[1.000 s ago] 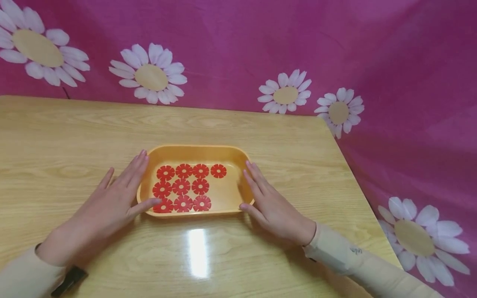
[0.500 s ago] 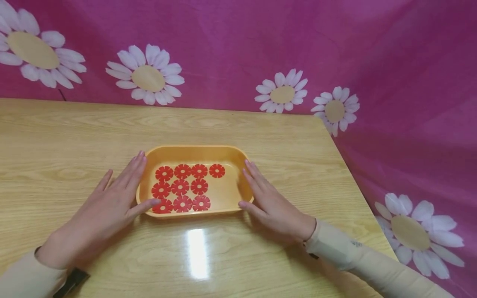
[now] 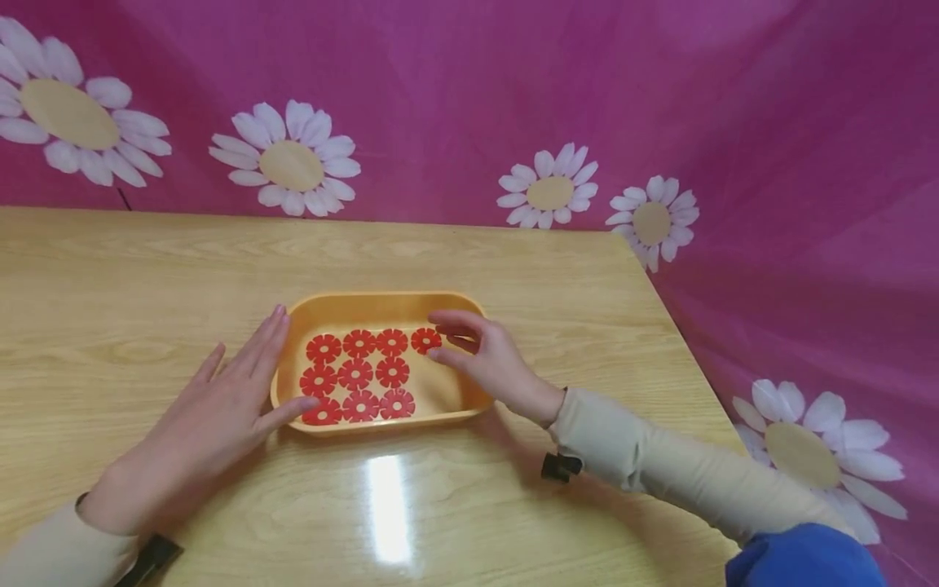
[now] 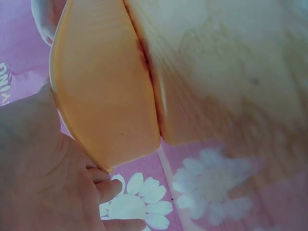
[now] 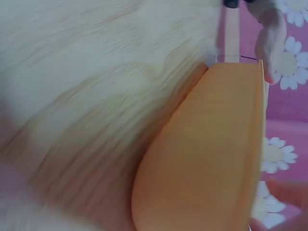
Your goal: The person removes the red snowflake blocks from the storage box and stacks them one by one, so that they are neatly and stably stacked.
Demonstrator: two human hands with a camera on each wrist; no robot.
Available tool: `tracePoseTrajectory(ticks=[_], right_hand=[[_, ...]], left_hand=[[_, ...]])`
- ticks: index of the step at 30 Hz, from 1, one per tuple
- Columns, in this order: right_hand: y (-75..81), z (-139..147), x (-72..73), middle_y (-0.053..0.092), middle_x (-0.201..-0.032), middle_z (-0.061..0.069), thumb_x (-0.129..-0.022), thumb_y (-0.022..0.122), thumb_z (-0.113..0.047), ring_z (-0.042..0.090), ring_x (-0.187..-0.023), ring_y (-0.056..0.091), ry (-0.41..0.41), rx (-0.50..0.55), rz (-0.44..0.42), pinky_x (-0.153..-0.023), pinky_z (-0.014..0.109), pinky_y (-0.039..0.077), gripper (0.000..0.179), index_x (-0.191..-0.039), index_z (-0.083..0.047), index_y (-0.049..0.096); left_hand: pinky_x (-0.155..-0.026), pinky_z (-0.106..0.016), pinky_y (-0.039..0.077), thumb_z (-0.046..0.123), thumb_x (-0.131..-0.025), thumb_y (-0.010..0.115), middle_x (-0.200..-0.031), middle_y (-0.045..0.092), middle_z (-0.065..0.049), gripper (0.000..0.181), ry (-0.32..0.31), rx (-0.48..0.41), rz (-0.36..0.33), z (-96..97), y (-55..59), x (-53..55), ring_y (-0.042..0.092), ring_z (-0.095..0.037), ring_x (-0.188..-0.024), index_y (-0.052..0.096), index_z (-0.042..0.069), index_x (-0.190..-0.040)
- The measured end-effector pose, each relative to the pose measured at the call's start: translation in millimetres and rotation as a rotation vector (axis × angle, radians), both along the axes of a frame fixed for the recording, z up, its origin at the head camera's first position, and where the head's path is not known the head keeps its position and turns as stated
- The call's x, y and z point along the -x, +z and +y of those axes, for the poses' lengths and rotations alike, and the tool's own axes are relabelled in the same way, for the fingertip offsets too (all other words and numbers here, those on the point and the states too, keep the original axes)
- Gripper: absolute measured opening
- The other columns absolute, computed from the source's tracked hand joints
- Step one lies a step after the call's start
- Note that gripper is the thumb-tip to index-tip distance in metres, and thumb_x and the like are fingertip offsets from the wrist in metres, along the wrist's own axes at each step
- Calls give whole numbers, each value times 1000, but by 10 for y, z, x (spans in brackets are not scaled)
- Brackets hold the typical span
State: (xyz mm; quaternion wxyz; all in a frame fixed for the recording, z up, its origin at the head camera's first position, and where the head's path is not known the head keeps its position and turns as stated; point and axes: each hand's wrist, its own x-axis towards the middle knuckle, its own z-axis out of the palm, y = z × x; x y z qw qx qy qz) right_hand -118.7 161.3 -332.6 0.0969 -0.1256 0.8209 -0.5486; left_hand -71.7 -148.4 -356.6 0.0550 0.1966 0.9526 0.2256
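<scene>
Nearest, lower right: a rounded patch of blue fabric (image 3: pixel 807 558). Beige sleeves (image 3: pixel 660 469) on both arms, a black fitting (image 3: pixel 562 467) under the right wrist.

Left hand (image 3: pixel 209 408): grip apart, fingers extended along the left end of the yellow tray (image 3: pixel 367 306), thumb reaching over its near-left corner.

Right hand (image 3: pixel 506 363) over the tray's right end. Grip apart, thumb and forefinger bent toward each other with a gap between. The right-end red disc (image 3: pixel 420 339) of the far row lies just at these tips, thumb tip over its near edge; contact cannot be told.

Nine other notched discs (image 3: pixel 355 374) lie flat in the tray, left of that grip: three in the near row, three in the middle, three in the far row.

Tray rests on the wood-grain tabletop (image 3: pixel 147 277). Beyond: magenta cloth (image 3: pixel 440 98) with white daisies (image 3: pixel 291 165).
</scene>
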Motion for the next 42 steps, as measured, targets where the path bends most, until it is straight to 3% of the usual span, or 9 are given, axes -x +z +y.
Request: tracePoseTrajectory(ticks=[6, 11, 13, 22, 33, 42], right_hand=[[-161, -207, 181, 61, -128, 20, -87, 68, 7, 33, -116, 59, -179, 27, -167, -98, 35, 49, 43, -129, 6, 59], [-286, -306, 260, 63, -122, 22, -82, 64, 17, 33, -111, 61, -234, 7, -146, -93, 32, 51, 44, -126, 9, 60], [-304, -325, 266, 63, -122, 20, -81, 63, 19, 31, -109, 61, -242, -34, -150, -84, 28, 54, 46, -126, 7, 61], [-326, -354, 277, 66, -115, 14, -74, 62, 23, 26, -106, 61, -180, -222, -99, -87, 28, 51, 52, -121, 1, 64], [-303, -366, 260, 67, -116, 8, -80, 71, 14, 21, -103, 60, -169, -355, -138, -92, 30, 50, 44, -120, -5, 68], [-260, -352, 249, 68, -116, 7, -79, 77, 6, 20, -100, 59, -164, -353, -177, -95, 32, 48, 39, -115, -8, 72]], left_hand=[[-114, -64, -1, 64, -92, 52, -163, -13, -2, 103, 6, -6, -17, 10, -14, -9, 3, -34, -149, -11, 13, -157], [-114, -64, 1, 64, -92, 52, -163, -13, -2, 103, 8, -5, -17, 8, 2, -12, 4, -34, -149, -11, 13, -157], [-114, -64, 0, 64, -92, 51, -163, -15, -2, 103, 7, -4, -25, 7, 7, -14, 3, -34, -149, -11, 13, -156], [-113, -64, -5, 67, -90, 51, -163, -16, -3, 106, 12, 0, -55, 4, -8, 22, 2, -37, -148, -12, 13, -156], [-113, -65, -5, 67, -91, 51, -163, -15, -4, 106, 14, 2, -41, 29, -25, 27, 6, -39, -148, -12, 12, -156], [-112, -66, -3, 67, -91, 51, -163, -16, -3, 106, 17, -4, -54, 20, -22, 26, 4, -38, -148, -13, 13, -156]])
